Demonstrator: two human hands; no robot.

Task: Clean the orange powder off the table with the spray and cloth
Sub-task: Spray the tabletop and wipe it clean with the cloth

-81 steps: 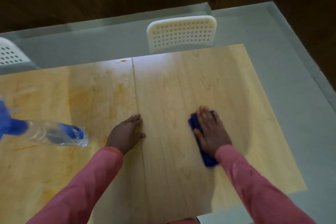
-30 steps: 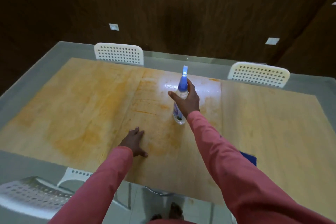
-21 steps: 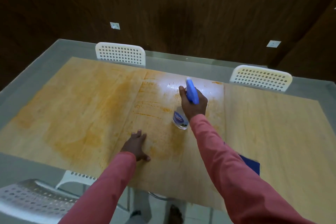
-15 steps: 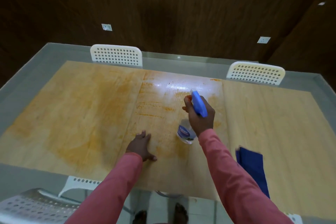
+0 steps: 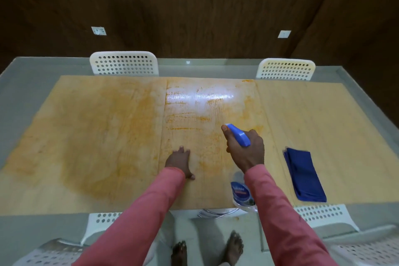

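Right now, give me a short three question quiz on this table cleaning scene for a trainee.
1. True or false: the right hand holds the spray bottle off the table.
2. Where does the blue cloth lie? A) under the left hand B) on the table, right of the right arm C) on a chair
3. Fill in: the left hand rests flat on the ____.

Key: 1 true; 2 B; 3 table.

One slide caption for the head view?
Right hand aims spray bottle at orange-stained table; blue cloth lies beside.
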